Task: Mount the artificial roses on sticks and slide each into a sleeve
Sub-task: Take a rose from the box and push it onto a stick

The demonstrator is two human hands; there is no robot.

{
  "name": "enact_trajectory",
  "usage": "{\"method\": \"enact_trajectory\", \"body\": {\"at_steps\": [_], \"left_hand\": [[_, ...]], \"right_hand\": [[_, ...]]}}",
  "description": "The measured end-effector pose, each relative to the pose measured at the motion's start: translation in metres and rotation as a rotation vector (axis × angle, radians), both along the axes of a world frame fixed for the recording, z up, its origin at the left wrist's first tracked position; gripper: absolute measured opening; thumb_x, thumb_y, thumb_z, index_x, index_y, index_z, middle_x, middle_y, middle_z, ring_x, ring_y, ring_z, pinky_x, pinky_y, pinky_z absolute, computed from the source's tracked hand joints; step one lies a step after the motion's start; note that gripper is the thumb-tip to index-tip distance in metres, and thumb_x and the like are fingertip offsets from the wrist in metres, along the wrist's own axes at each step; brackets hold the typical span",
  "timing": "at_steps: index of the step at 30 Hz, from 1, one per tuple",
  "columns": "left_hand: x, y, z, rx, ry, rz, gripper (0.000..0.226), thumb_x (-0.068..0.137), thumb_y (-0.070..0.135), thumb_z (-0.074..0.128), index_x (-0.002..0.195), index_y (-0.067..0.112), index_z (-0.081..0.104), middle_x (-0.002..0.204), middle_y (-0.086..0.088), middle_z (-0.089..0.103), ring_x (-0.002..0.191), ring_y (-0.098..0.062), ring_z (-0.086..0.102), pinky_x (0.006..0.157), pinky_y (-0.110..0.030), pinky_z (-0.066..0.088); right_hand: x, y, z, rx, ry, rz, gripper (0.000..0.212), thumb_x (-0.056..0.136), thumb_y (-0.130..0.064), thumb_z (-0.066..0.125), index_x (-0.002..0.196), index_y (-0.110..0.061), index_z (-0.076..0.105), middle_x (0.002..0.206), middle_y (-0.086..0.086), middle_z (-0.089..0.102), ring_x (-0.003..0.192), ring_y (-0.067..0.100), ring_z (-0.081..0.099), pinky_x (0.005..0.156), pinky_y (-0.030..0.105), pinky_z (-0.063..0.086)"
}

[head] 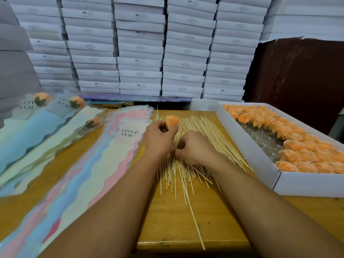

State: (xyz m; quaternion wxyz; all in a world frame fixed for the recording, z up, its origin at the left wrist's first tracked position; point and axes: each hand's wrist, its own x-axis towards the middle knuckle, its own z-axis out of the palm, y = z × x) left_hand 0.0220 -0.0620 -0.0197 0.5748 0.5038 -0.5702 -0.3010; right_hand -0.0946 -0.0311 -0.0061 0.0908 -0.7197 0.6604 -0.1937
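Note:
My left hand [158,138] grips a peach artificial rose [171,121] above the heap of thin wooden sticks [201,131] spread on the wooden table. My right hand [193,148] sits just right of it with fingers curled, pinching a stick [195,220] whose long end runs toward the table's near edge. A fanned pile of pastel sleeves [115,146] printed "LOVE YOU" lies left of the sticks. Further left, finished sleeved roses [42,98] lie in a row.
A white box [247,144] with several peach roses [297,146] and a bare patch of plastic lining stands at the right. Stacks of white flat boxes [139,53] form a wall behind the table. A dark panel [301,75] rises at back right.

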Motion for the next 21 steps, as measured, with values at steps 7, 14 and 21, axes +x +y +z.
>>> {"method": "enact_trajectory", "body": {"at_steps": [7,14,21], "left_hand": [[0.000,0.000,0.002,0.016,0.033,0.002,0.020,0.085,0.026,0.074,0.075,0.011,0.066,0.064,0.001,0.061,0.066,-0.021,0.061,0.068,-0.042,0.052],[0.001,-0.001,0.004,0.043,0.089,0.036,0.020,0.085,0.026,0.074,0.081,0.006,0.069,0.078,-0.015,0.070,0.080,-0.038,0.068,0.076,-0.053,0.057],[0.003,-0.002,0.005,0.117,0.239,-0.006,0.022,0.088,0.022,0.071,0.080,0.001,0.068,0.070,-0.010,0.066,0.059,-0.018,0.058,0.061,-0.036,0.053]], "right_hand": [[0.010,-0.005,-0.002,-0.028,0.045,-0.084,0.029,0.088,-0.019,0.070,0.068,-0.014,0.049,0.069,0.003,0.054,0.059,0.020,0.050,0.049,0.030,0.032],[-0.001,-0.010,-0.001,0.047,-0.195,-0.134,0.032,0.085,-0.034,0.074,0.065,-0.017,0.054,0.054,-0.003,0.054,0.044,0.014,0.046,0.046,0.025,0.036],[-0.019,-0.004,0.007,0.333,-0.805,-0.098,0.012,0.091,-0.001,0.057,0.098,-0.009,0.063,0.055,0.006,0.067,0.037,0.008,0.047,0.035,0.020,0.038]]}}
